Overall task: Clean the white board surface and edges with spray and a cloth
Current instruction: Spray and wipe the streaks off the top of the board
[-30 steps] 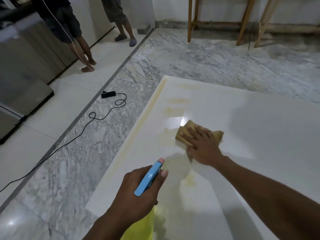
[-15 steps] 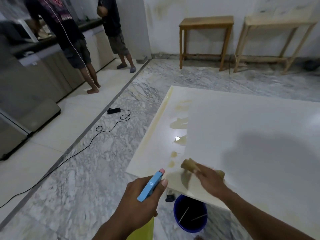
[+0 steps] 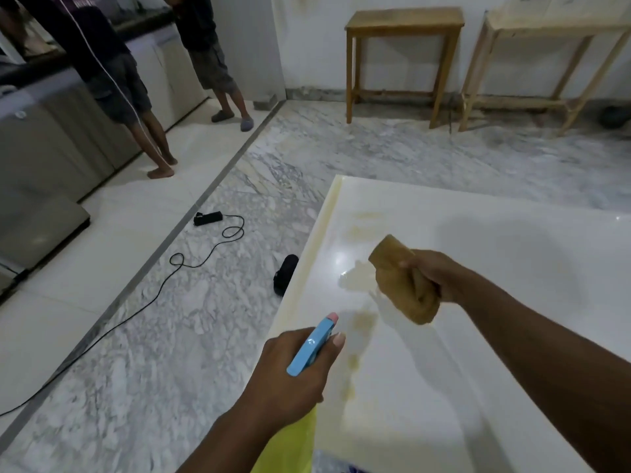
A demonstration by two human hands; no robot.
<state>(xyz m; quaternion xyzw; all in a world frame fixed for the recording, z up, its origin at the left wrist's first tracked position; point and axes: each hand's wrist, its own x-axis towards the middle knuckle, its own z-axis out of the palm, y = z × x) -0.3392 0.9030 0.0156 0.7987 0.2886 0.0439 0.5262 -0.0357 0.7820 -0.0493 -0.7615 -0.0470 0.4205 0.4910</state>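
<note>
Head view: yellowish streaks mark the glossy white board (image 3: 512,353) near its left edge, so wiping looks unfinished. Right hand (image 3: 431,277) clenches a bunched tan cloth (image 3: 397,271); left hand (image 3: 293,377) grips the blue-triggered yellow spray bottle (image 3: 312,344).

Only my two arms show. My left forearm (image 3: 239,435) comes in from the bottom edge near the middle, bare skin with no sleeve on it, up to my left hand (image 3: 293,373) just below centre. The thumbnail (image 3: 339,339) there is trimmed short and rounded. My right forearm (image 3: 532,343) runs in from the lower right, equally bare, to my right hand (image 3: 433,278) right of centre.
</note>
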